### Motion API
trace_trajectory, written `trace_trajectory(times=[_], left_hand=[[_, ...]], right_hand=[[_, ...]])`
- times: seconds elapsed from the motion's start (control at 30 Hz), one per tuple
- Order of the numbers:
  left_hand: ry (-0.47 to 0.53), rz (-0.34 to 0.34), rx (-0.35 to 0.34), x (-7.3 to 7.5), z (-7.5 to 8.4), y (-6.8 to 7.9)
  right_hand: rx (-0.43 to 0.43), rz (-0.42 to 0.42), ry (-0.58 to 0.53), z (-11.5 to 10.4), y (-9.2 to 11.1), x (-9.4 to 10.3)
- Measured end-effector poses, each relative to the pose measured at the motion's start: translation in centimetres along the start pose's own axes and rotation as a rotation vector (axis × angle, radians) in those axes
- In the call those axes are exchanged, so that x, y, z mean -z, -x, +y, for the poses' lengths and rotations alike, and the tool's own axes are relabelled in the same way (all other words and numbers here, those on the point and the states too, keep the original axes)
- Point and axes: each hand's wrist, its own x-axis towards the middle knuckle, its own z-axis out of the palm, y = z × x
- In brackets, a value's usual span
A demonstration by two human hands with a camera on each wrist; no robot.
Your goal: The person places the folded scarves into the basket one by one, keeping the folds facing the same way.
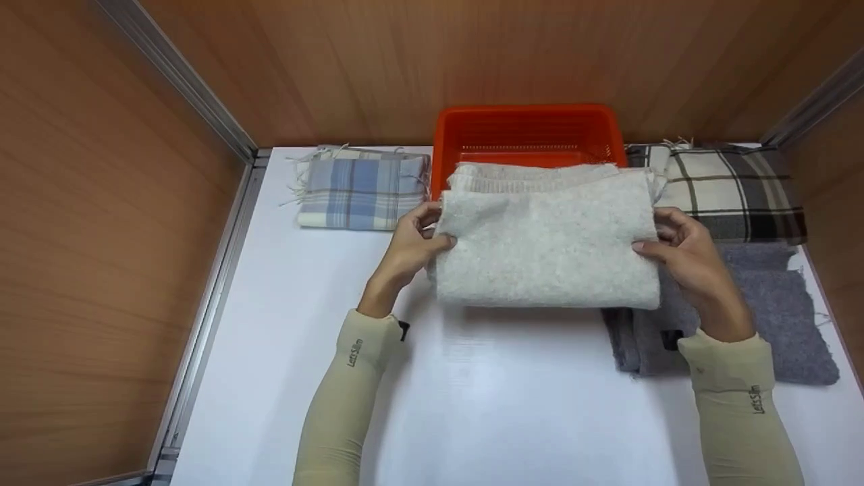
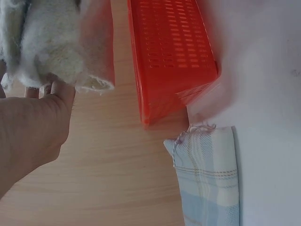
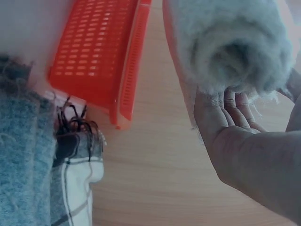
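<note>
A folded pale grey, woolly scarf [image 1: 547, 246] is held up in front of the red basket, covering its near side in the head view. At its left end my left hand [image 1: 415, 243] grips the layers, thumb on the front face. My right hand [image 1: 688, 253] pinches the opposite end the same way. The left wrist view catches the left hand [image 2: 40, 125] with its fingertips under the fuzzy edge. Seen from the right wrist, the scarf [image 3: 230, 44] shows rolled layers at its end, with the right hand's fingers [image 3: 211, 110] beneath.
The red basket [image 1: 442, 145] stands against the wooden back wall [image 1: 378, 67]. Left of it lies a blue plaid fringed scarf [image 1: 364, 192]. A black-and-white plaid scarf [image 1: 709, 192] is to its right, with dark grey cloth [image 1: 790, 317] in front, partly behind the right arm.
</note>
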Motion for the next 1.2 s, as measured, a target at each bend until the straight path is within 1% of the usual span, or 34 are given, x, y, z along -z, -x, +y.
trace_trajectory(times=[0.17,0.37,0.67,0.83,1.07,1.2], left_hand=[[-0.007,0.011,-0.017,0.1,-0.1,-0.6],[-0.015,0.030,-0.029,0.2,-0.3,-1.3],[-0.025,0.069,-0.019,0.1,-0.3,-2.3],[-0.039,0.065,-0.026,0.2,0.0,-2.8],[-0.072,0.045,-0.031,0.2,0.4,-3.5],[-0.079,0.047,-0.029,0.3,0.5,-3.9]], right_hand=[[0.007,-0.004,-0.007,0.0,-0.6,0.1],[-0.007,0.009,-0.004,-0.2,-1.4,0.1],[-0.056,0.017,0.053,-0.5,-2.4,0.2],[-0.069,0.012,0.054,-0.7,-3.0,0.5],[-0.047,-0.012,0.031,-0.7,-3.9,0.8],[-0.062,-0.007,0.033,-1.0,-4.3,0.9]])
